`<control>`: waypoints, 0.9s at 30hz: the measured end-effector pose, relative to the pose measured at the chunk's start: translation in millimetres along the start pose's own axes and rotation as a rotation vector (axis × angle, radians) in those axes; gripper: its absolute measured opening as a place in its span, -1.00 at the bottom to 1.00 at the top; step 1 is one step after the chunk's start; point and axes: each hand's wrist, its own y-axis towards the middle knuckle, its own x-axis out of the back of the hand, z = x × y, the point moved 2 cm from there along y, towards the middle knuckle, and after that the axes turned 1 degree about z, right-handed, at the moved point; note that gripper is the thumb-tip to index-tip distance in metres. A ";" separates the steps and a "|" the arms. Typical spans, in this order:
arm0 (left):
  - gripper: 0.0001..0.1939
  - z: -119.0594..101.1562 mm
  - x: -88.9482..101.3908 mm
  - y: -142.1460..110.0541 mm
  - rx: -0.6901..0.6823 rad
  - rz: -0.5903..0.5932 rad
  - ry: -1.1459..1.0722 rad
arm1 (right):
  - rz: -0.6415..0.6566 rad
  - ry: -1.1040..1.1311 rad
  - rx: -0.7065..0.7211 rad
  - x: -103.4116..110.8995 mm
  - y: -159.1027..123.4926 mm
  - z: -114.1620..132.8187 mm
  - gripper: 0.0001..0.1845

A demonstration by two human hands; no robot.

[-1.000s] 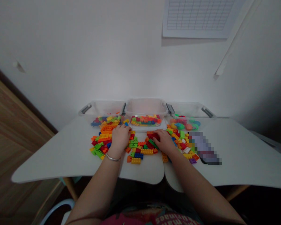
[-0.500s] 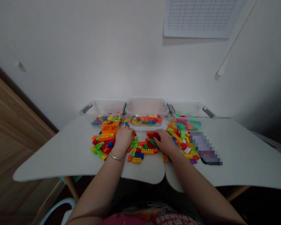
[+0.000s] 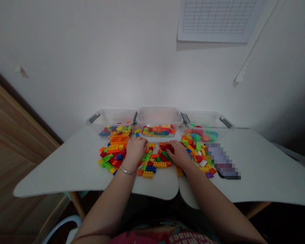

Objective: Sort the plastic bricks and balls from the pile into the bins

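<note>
My left hand [image 3: 136,149], with a bracelet at the wrist, is over the left-middle part of a spread of coloured toy bricks. Its fingers curl down, and whatever lies under them is hidden. Just right of its fingertips are a yellow brick [image 3: 151,145] and several green bricks [image 3: 146,158]. My right hand [image 3: 180,154] closes finger and thumb around a red brick [image 3: 165,146] at the right of the middle group. A dark green brick [image 3: 167,155] lies by its thumb. Yellow bricks [image 3: 160,165] and a blue brick [image 3: 150,168] lie between the hands.
Three clear plastic boxes stand against the wall: a left box [image 3: 114,117] and a middle box [image 3: 159,117] with bricks, and a right box [image 3: 205,118] with rounded coloured toys. A blurred-out phone [image 3: 222,161] lies right of the bricks on the white table [image 3: 259,169].
My left hand has shifted slightly right, and a yellow brick now shows beside its fingertips. The green bricks near it have shifted a little. My right hand stays in place.
</note>
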 end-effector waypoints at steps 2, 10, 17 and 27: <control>-0.75 2.4 -1.3 -0.3 0.011 0.025 0.011 | 0.008 0.003 -0.004 0.0 0.0 0.0 -0.69; -0.73 -5.7 -5.8 3.4 -0.016 0.056 0.014 | 0.008 0.003 -0.002 -0.7 0.2 -0.3 -0.70; -0.69 -17.1 -9.7 5.0 -0.047 0.090 0.000 | -0.002 0.002 0.009 -1.1 -0.1 0.1 -0.70; -0.78 -7.5 -9.6 4.8 0.057 0.054 -0.104 | 0.001 0.008 0.005 -2.0 0.6 -0.7 -0.70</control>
